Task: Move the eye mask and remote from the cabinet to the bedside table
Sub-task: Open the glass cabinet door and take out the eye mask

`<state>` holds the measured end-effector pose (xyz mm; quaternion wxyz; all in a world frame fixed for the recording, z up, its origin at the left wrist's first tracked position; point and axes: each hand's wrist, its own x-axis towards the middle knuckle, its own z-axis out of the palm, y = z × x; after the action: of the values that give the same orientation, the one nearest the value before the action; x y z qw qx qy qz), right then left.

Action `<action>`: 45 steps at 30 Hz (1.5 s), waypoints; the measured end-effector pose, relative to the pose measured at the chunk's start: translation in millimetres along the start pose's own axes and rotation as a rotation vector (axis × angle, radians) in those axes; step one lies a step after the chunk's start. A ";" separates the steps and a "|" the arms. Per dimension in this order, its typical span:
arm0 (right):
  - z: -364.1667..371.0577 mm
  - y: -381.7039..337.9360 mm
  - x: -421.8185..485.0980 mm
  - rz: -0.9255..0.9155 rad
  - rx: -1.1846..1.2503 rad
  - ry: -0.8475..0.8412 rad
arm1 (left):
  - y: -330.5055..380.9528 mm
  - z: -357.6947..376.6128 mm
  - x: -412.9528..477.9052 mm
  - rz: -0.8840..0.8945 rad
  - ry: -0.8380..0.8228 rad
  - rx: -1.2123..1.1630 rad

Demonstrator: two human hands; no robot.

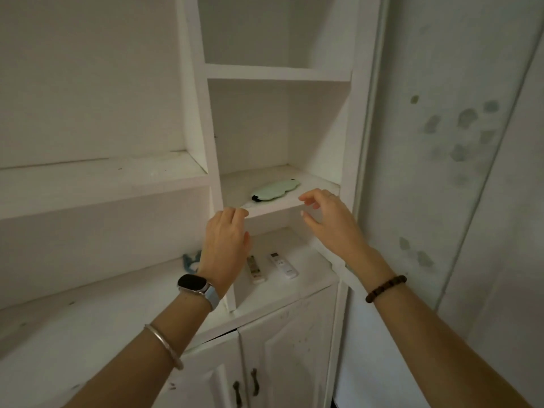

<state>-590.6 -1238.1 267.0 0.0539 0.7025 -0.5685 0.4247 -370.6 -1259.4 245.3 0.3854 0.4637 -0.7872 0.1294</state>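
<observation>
Two hands: both are raised in front of the white wooden cabinet [212, 119]; nothing is held by either.
Left hand [225, 242]: it is seen from the back, with its fingers [235, 214] curled loosely at the front edge of the middle shelf [273, 209]; contact with the edge cannot be told. A dark smartwatch on a pale blue strap [194, 285] and a thin silver bangle [163, 346] are worn on this arm.
Right hand [329, 219]: its fingers [309, 198] are spread apart and slightly bent, just in front of the shelf edge, near the mask but apart from it. A dark brown beaded bracelet [385, 288] is worn at the wrist.
Eye mask: the pale green fabric eye mask with a black strap end [275, 191] is laid flat on the middle shelf, between the two hands and behind them.
Remotes: a white remote with a small screen [284, 265] and a second white remote with coloured buttons [254, 269] are laid side by side, apart, on the cabinet worktop [312, 278] below the shelf.
Other item: a blue-green object [190, 260], partly hidden by the left wrist, is seen on the worktop; its kind cannot be told.
Cabinet doors: two panelled doors with dark handles [254, 381] are shown below the worktop.
</observation>
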 end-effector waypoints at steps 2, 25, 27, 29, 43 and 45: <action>8.7 6.9 11.8 0.036 0.044 -0.020 | 0.4 10.5 10.9 -0.005 -0.008 -0.005; 89.2 91.7 170.2 0.426 0.109 -0.349 | -14.2 123.9 130.4 -0.288 -0.183 0.207; 94.8 94.6 174.2 0.442 0.094 -0.336 | -14.9 124.5 132.3 -0.295 -0.177 0.187; 99.3 96.3 177.5 0.463 0.088 -0.303 | -14.3 123.7 134.4 -0.295 -0.174 0.168; 62.9 77.3 173.1 0.522 0.767 0.148 | -14.1 104.6 130.4 -0.150 0.038 -0.318; 48.4 71.4 162.1 0.495 0.827 0.126 | -12.8 100.1 126.2 -0.118 0.070 -0.348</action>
<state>-626.1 -1412.0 314.0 -0.2981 0.4819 -0.4977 0.6566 -443.1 -1402.0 268.0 0.4940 0.4306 -0.7552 -0.0156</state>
